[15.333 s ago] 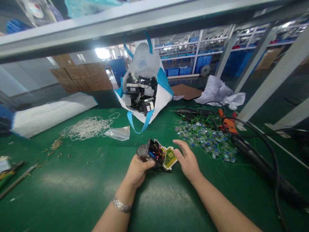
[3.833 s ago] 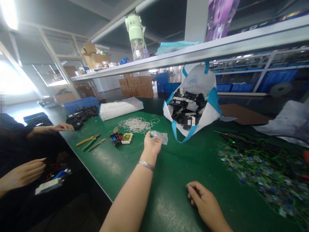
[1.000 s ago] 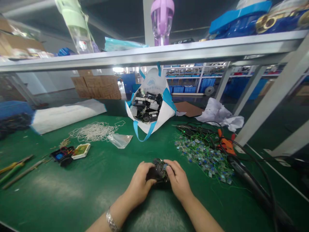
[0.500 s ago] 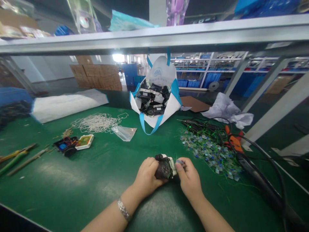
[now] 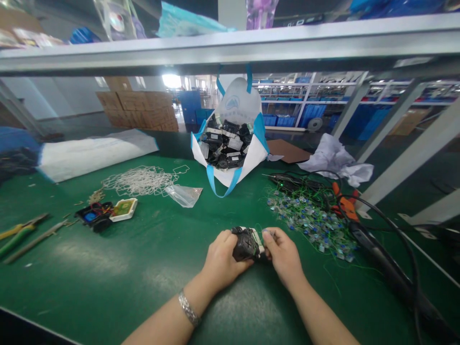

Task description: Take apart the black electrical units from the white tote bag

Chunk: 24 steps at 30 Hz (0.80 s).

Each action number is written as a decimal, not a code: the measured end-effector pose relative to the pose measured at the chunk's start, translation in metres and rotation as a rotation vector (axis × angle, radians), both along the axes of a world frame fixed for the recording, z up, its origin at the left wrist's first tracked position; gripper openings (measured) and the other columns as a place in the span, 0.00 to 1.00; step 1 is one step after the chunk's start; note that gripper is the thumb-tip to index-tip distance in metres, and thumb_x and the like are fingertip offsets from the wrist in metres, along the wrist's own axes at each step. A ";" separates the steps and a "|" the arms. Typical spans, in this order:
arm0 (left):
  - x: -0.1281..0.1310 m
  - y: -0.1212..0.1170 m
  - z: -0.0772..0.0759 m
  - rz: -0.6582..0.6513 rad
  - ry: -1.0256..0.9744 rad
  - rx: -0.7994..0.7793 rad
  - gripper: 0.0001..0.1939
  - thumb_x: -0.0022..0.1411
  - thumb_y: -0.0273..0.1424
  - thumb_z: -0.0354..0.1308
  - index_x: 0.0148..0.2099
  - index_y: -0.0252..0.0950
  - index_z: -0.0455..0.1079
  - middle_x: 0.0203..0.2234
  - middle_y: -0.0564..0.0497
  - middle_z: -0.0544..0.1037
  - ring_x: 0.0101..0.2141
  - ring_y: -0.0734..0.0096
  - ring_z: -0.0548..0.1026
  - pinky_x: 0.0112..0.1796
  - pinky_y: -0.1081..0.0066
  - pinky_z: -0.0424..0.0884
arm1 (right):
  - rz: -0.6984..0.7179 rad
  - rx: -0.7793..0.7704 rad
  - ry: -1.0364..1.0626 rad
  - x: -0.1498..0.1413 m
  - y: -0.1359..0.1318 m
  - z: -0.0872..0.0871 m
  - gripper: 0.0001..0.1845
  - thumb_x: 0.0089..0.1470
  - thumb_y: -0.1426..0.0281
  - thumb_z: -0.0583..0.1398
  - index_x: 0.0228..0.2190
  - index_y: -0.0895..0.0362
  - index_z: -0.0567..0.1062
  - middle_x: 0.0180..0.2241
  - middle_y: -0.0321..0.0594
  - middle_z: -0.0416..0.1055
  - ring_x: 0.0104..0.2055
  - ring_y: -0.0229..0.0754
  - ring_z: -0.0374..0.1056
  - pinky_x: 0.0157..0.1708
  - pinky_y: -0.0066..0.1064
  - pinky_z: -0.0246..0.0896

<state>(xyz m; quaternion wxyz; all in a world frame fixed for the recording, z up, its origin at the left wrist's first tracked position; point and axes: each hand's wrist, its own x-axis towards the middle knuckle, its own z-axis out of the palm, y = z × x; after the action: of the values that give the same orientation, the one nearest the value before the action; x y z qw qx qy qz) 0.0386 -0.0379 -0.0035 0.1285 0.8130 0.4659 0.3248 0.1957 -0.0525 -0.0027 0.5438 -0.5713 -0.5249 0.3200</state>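
Observation:
My left hand [image 5: 222,258] is closed around a small black device [image 5: 245,243] with a white edge, held just above the green table [image 5: 108,282]. My right hand [image 5: 282,254] is closed at the device's right side, its thumb and fingers pinched on a small part there that I cannot make out. An opened device with coloured wires and a yellow-green board [image 5: 106,214] lies at the left. A white and blue bag [image 5: 233,139] full of black devices stands behind.
A heap of small blue parts with green wires [image 5: 311,218] lies to the right, beside orange pliers [image 5: 343,203] and a black cabled tool [image 5: 388,258]. White cord loops [image 5: 138,179], a clear plastic bag [image 5: 185,195] and hand tools [image 5: 23,235] lie at the left. A metal shelf [image 5: 230,48] runs overhead.
Since 3.8 s ago both hands came together on a black device in front of me. Over the last second they turned it, and the view shifted a little.

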 end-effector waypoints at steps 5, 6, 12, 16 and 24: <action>-0.002 -0.002 0.000 -0.034 0.042 0.025 0.16 0.41 0.32 0.65 0.31 0.34 0.62 0.31 0.50 0.67 0.33 0.65 0.65 0.32 0.69 0.64 | 0.072 0.037 -0.259 -0.002 -0.004 0.013 0.16 0.49 0.57 0.53 0.25 0.58 0.65 0.20 0.35 0.62 0.22 0.39 0.59 0.21 0.26 0.52; -0.001 -0.002 0.000 -0.025 0.047 0.027 0.16 0.41 0.32 0.65 0.30 0.34 0.62 0.30 0.50 0.67 0.33 0.65 0.65 0.32 0.69 0.64 | 0.032 0.054 -0.310 -0.003 -0.004 0.013 0.15 0.49 0.58 0.52 0.24 0.58 0.65 0.20 0.35 0.62 0.22 0.39 0.59 0.22 0.26 0.52; 0.002 -0.003 0.002 0.006 0.078 0.035 0.15 0.44 0.34 0.63 0.31 0.35 0.62 0.31 0.50 0.67 0.34 0.65 0.65 0.33 0.68 0.64 | -0.132 0.135 -0.393 -0.004 -0.004 0.003 0.14 0.53 0.60 0.49 0.32 0.57 0.66 0.24 0.36 0.66 0.25 0.41 0.64 0.24 0.27 0.54; 0.003 -0.004 0.004 0.019 0.117 0.041 0.14 0.44 0.35 0.63 0.30 0.35 0.62 0.30 0.50 0.67 0.33 0.65 0.65 0.32 0.69 0.65 | -0.181 0.156 -0.367 -0.005 -0.003 0.000 0.15 0.53 0.59 0.49 0.32 0.58 0.66 0.24 0.37 0.66 0.24 0.41 0.63 0.23 0.27 0.54; 0.004 -0.005 0.006 0.016 0.171 0.051 0.14 0.45 0.35 0.62 0.30 0.35 0.62 0.31 0.49 0.67 0.33 0.64 0.65 0.32 0.69 0.65 | -0.249 0.132 -0.262 -0.003 0.003 0.001 0.16 0.50 0.59 0.51 0.32 0.59 0.67 0.24 0.38 0.66 0.24 0.40 0.62 0.22 0.26 0.56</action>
<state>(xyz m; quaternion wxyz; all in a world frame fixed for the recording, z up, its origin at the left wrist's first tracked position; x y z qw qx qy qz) 0.0424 -0.0431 0.0020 0.0650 0.8370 0.4733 0.2670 0.1931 -0.0500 -0.0020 0.5426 -0.6316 -0.5363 0.1383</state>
